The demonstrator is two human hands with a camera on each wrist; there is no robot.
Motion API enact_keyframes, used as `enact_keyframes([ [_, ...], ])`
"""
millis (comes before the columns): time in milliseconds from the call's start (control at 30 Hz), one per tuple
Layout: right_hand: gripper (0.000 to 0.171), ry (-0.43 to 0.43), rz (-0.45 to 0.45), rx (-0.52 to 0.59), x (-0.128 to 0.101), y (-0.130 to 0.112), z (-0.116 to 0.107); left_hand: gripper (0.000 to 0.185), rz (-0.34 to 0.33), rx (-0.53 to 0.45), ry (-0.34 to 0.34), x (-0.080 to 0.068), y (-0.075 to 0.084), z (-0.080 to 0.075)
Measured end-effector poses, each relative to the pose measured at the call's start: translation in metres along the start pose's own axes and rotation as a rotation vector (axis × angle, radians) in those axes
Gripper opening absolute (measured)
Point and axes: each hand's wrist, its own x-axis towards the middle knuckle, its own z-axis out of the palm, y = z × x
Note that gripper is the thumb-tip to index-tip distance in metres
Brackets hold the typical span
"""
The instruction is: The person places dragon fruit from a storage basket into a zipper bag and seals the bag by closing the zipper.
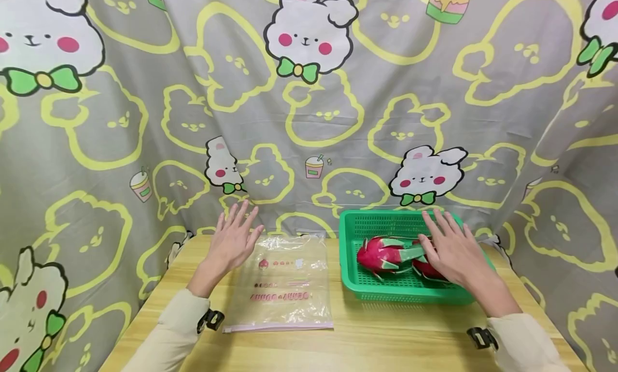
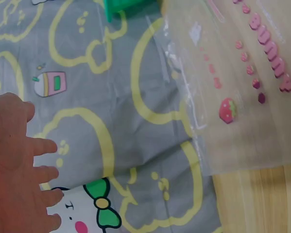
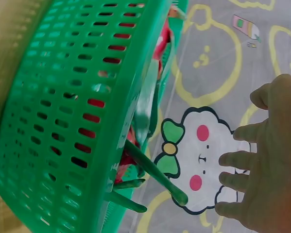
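My left hand (image 1: 234, 239) is held with fingers straight over the upper left edge of a clear zip bag (image 1: 289, 313). The bag lies flat on the table, printed with pink strawberries and lettering, its lilac zip strip toward me. Over the right part of a green plastic basket (image 1: 350, 286) hovers my right hand (image 1: 451, 248), fingers extended. Inside the basket lies a red dragon fruit (image 1: 379, 254) with green scales; a second dragon fruit (image 1: 427, 270) is partly hidden by the right hand. Neither hand holds anything. In the right wrist view, green tips (image 3: 157, 174) stick out past the basket rim.
The light wood table (image 1: 289, 356) carries the bag at left and the basket at right. A grey curtain (image 1: 338, 119) with rabbit and yellow outline prints hangs behind and at both sides. Dark bands with mounts (image 1: 211, 319) sit at both wrists.
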Motion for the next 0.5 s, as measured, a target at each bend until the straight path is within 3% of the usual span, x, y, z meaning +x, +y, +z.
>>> enact_keyframes([
  [500,0.058,0.167,-0.053,0.191,-0.027,-0.007,0.010,0.063,0.014,-0.090,0.031,-0.014,0.016,0.000],
])
